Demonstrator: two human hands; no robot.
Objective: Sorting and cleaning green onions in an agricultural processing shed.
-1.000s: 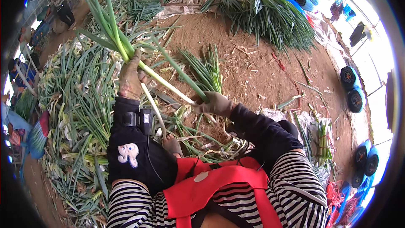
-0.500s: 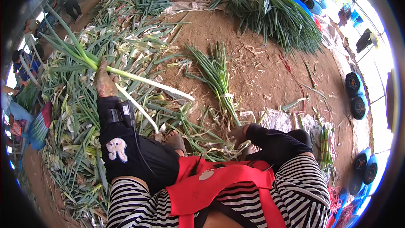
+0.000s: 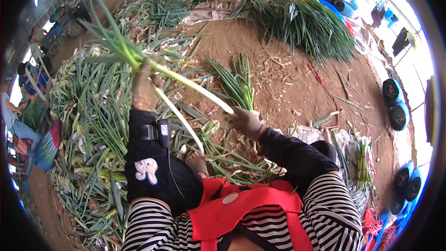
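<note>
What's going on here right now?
A person's left hand grips long green onions where the leaves meet the pale stems. Two white stems slant down from it. The right hand is at the white end of one; whether its fingers are closed on it is hard to tell. A small bunch lies on the dirt floor ahead, loose leaves cover the left, and a bigger pile lies farther off to the right.

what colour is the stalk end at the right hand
The stalk end is white, clearest in head view.
</note>
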